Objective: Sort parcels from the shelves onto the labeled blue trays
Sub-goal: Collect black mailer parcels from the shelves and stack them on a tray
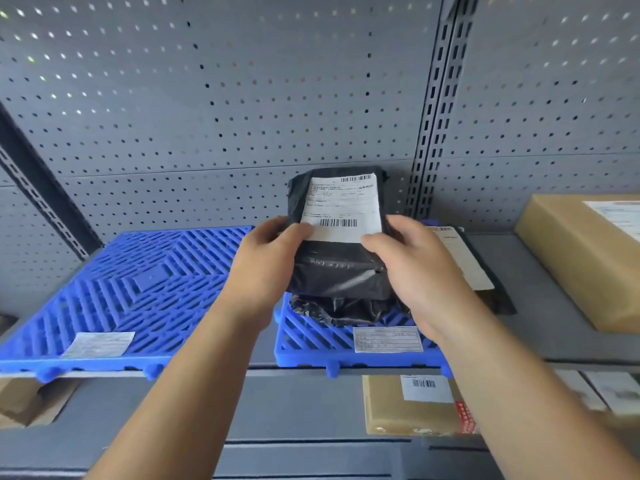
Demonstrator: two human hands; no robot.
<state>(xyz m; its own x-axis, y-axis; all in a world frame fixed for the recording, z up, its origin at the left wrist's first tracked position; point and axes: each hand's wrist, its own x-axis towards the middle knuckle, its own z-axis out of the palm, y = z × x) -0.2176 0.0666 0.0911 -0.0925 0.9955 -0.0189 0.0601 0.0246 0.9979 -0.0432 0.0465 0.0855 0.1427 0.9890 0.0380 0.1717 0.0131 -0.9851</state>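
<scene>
Landmark: the right blue tray, with a paper tag on its front edge; every place below is given from it.
Lower shelf: a tan box with a barcode sticker sits under the tray's front edge.
Left hand: at the tray's left edge, fingers closed round the left side of the black parcel, thumb on the label's lower left corner.
Right hand: over the tray's right half, fingers wrapped behind the parcel's right side, thumb pressed on the label's lower right corner.
Parcel position: above the tray's middle, tilted up so the white shipping label faces the camera; its crumpled lower end seems to touch the tray, though I cannot tell for sure.
Handling, as I judge it: a soft plastic mailer, likely light, slick and creased, with a firmer block inside; it will sag if pinched at one corner. Best taken by both long sides over the firm part, keeping the label uncovered.
Left blue tray: beside the landmark to the left, bare but for its own tag.
Flat dark mailer: just right of the tray, partly behind the right hand.
Brown carton: farther right on the same shelf.
Pegboard: behind the tray.
</scene>
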